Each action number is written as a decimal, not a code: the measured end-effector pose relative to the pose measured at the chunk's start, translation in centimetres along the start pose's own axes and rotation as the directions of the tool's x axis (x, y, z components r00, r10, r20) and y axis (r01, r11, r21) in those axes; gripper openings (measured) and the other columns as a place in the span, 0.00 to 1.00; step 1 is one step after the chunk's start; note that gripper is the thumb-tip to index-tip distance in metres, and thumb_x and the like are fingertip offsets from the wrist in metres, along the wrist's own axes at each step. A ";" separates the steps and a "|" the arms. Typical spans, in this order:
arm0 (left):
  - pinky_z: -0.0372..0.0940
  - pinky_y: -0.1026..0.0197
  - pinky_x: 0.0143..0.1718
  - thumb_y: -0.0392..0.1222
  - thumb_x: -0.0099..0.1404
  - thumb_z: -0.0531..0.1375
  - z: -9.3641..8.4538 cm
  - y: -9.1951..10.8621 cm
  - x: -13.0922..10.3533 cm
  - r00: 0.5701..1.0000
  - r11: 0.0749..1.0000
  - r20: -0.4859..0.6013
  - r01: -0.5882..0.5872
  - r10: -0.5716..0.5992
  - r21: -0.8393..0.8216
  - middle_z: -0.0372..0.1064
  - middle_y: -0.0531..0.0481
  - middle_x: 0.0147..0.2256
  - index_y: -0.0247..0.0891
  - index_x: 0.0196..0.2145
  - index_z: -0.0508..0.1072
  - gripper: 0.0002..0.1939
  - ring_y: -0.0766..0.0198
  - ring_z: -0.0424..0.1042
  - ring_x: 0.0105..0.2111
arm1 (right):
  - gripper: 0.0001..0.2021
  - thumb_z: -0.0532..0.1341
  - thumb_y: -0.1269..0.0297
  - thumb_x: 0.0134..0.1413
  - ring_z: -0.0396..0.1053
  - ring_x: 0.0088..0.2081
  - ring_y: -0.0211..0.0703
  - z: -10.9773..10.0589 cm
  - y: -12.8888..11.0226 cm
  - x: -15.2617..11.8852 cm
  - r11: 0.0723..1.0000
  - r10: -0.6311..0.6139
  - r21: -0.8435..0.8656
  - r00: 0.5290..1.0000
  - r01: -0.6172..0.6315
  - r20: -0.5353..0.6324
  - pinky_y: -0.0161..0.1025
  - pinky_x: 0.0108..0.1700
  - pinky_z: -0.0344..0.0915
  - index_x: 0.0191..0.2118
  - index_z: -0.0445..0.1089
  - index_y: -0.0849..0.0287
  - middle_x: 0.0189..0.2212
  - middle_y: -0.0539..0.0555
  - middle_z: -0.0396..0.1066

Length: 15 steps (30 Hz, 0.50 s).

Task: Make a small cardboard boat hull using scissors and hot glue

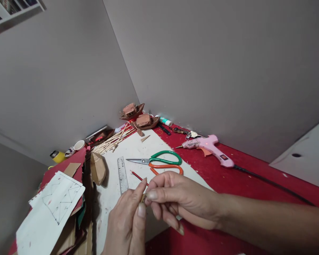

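Brown piece, slip hazard: The small brown piece [143, 198] is gripped by fingertips only; if the left thumb rolls or the hands pull unevenly, it could spring loose onto the white sheet [108, 193] or the red tabletop [203, 163].
Brown piece, crush hazard: Excess thumb pressure could crease or split it, should the material be as thin as it looks.
Scissors, contact hazard: The scissors [149, 161] lie just beyond the right knuckles; a forward push of that hand could knock the orange handle and swing the blades.
Glue gun, burn and drag hazard: The pink glue gun [214, 148] lies along the tabletop's right rear edge, nozzle toward the sheet. It may be hot. Its black cord [266, 179] runs behind the right forearm; snagging it could shift the gun.
Brown piece, location: Between both hands, above the sheet's near part, nearer to the viewer than the ruler [122, 175] and pencil [138, 177].
Brown piece, long axis: The visible sliver slants, upper end toward the tabletop's far corner, lower end toward the left thumb. Full length is covered; which end leads cannot be told.
Left hand: The left hand [127, 214] pinches the piece between thumb and fingers.
Right hand: The right hand [172, 196] appears to pinch its other side, lower fingers loosely curled.
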<state>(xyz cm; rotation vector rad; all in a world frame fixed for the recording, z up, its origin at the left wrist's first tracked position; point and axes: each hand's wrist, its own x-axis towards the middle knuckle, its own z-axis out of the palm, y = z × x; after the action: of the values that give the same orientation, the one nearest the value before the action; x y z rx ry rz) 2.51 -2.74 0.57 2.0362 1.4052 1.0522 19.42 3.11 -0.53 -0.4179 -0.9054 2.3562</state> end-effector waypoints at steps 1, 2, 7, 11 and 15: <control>0.64 0.60 0.41 0.44 0.70 0.52 0.1 0.0 0.0 1.000 1.000 0.001 0.001 -0.001 0.009 0.72 0.45 0.35 0.46 0.57 0.69 0.20 0.56 0.70 0.41 | 0.12 0.68 0.60 0.45 0.64 0.13 0.29 0.0 -0.1 0.0 1.000 0.004 0.000 1.000 -0.004 -0.004 0.24 0.12 0.62 0.27 0.71 0.66 0.19 0.50 0.73; 0.64 0.60 0.40 0.44 0.70 0.52 0.1 0.1 0.0 1.000 1.000 -0.001 0.001 0.000 0.017 0.72 0.45 0.35 0.46 0.57 0.69 0.20 0.56 0.70 0.41 | 0.12 0.68 0.60 0.45 0.64 0.12 0.29 0.1 -0.2 -0.1 1.000 0.007 0.000 1.000 -0.007 -0.011 0.24 0.11 0.62 0.27 0.71 0.65 0.19 0.50 0.72; 0.65 0.60 0.40 0.43 0.70 0.51 0.5 0.2 0.1 0.999 0.998 -0.034 -0.028 0.030 0.062 0.73 0.44 0.36 0.46 0.58 0.68 0.20 0.56 0.70 0.42 | 0.10 0.67 0.62 0.44 0.60 0.11 0.28 0.4 -0.3 -0.2 1.000 -0.003 -0.004 0.997 0.003 -0.077 0.23 0.10 0.59 0.25 0.70 0.64 0.15 0.48 0.70; 0.65 0.59 0.43 0.43 0.71 0.51 0.5 0.0 0.1 0.998 0.997 -0.028 -0.045 0.047 0.067 0.74 0.45 0.38 0.47 0.58 0.68 0.20 0.56 0.71 0.44 | 0.10 0.67 0.62 0.44 0.62 0.12 0.29 0.3 -0.3 -0.2 1.000 -0.002 0.007 0.998 0.002 -0.057 0.24 0.11 0.60 0.25 0.70 0.64 0.16 0.48 0.71; 0.65 0.59 0.42 0.43 0.71 0.51 0.4 -0.1 0.0 0.999 0.997 -0.016 -0.029 0.030 0.069 0.74 0.43 0.39 0.43 0.58 0.68 0.20 0.56 0.71 0.44 | 0.13 0.68 0.59 0.43 0.64 0.13 0.30 0.2 -0.4 -0.2 1.000 0.013 0.012 0.999 -0.013 -0.036 0.24 0.12 0.61 0.26 0.70 0.64 0.18 0.49 0.72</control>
<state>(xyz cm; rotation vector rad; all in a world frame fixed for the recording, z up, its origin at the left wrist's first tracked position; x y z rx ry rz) 2.80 -2.65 0.25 2.1073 1.4422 1.0493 19.62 3.12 -0.13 -0.4610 -0.8740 2.3574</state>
